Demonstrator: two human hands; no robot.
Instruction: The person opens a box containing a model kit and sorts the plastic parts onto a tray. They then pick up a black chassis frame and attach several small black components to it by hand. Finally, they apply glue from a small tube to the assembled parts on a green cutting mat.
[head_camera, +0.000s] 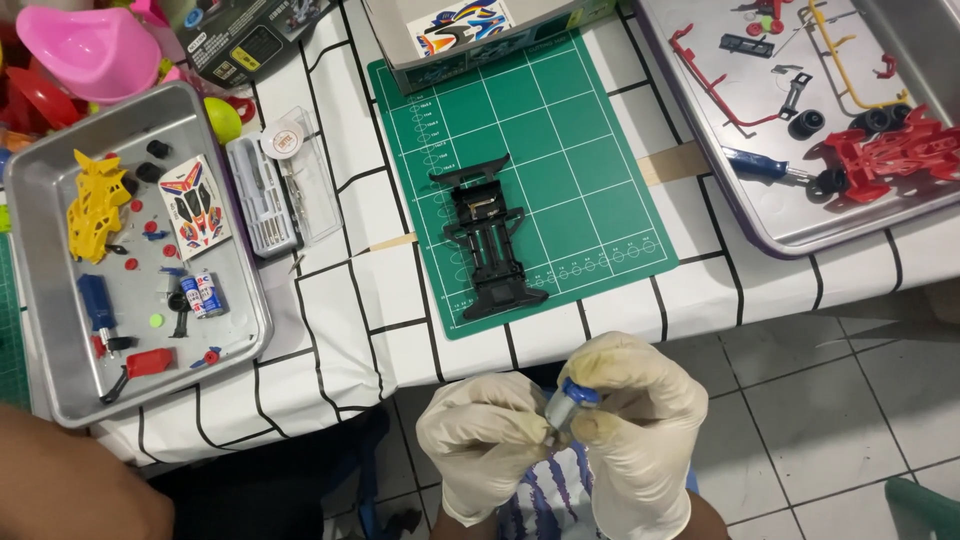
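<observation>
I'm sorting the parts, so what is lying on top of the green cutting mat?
On the green cutting mat lies a black toy car frame, apart from the gloved hands. A cardboard box covers the mat's top edge, so whatever lies under the box cannot be seen.

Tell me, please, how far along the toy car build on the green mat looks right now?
Early to middle. Done: the black chassis lies partly built on the green cutting mat. In hand: the left hand and right hand, both gloved, grip a small silver motor with a blue cap. Left: the yellow body shell, sticker sheet and batteries sit unused in the left tray.
</observation>
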